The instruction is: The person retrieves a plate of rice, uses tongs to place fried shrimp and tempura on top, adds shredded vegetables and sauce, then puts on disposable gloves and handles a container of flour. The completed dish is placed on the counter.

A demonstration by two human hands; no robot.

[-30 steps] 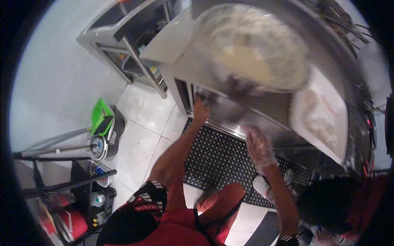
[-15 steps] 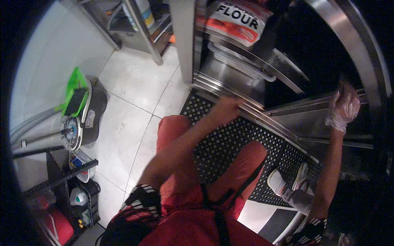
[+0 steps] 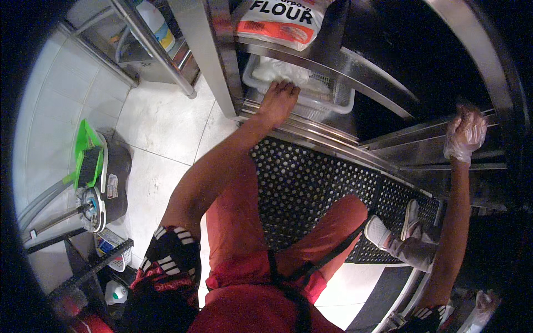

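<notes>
My bare left hand (image 3: pixel 280 104) reaches into the low steel cabinet, its fingers curled over the near rim of a translucent white plastic basket (image 3: pixel 327 105). Crumpled clear-white plastic (image 3: pixel 283 71) lies inside the basket, beyond my fingertips. At the right, my right hand (image 3: pixel 466 132) wears a clear disposable glove. Its fingers are bent over the top edge of a steel cabinet door (image 3: pixel 427 132), and the glove's creases partly hide them. On the shelf above the basket sits a white bag with an orange-red band (image 3: pixel 280 25).
Black perforated matting (image 3: pixel 300 188) lies under my knees. Another person's shoes (image 3: pixel 378 232) stand close by on the right. A green dustpan (image 3: pixel 89 152) and dark bucket (image 3: pixel 116 177) are at the left. Above them, a metal rack leg (image 3: pixel 158 53) stands by the cabinet's steel post (image 3: pixel 208 61).
My left hand has moved from the cabinet's sill up to the basket's rim. More of the basket and the plastic in it now shows. My right hand stays at the door; the view has shifted.
</notes>
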